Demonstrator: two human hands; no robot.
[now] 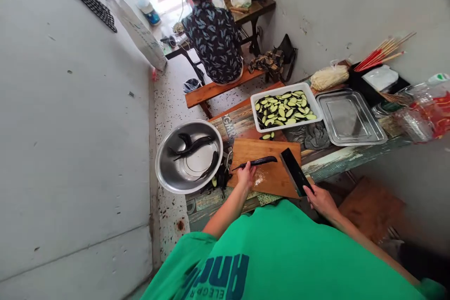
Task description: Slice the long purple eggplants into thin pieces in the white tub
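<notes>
A long dark eggplant [262,161] lies across the wooden cutting board [246,147]. My left hand [246,176] has its fingers closed on the eggplant near its thin end. At the right edge of the board, my right hand [320,199] grips a broad-bladed cleaver [294,171] by its handle; the blade is apart from the eggplant. Several whole eggplants [197,145] rest in a large steel bowl [161,173] on the left. Beyond the board, a white tray [318,110] holds many eggplant slices [284,108], and a few slices [267,136] lie between tray and board.
Dark eggplant trimmings [222,177] lie between bowl and board. To the right are a grey cloth [316,136], a metal tray [351,117], a bundle of enoki mushrooms [329,78] and skewers [379,56]. A person [214,42] sits on a bench [200,96], back turned.
</notes>
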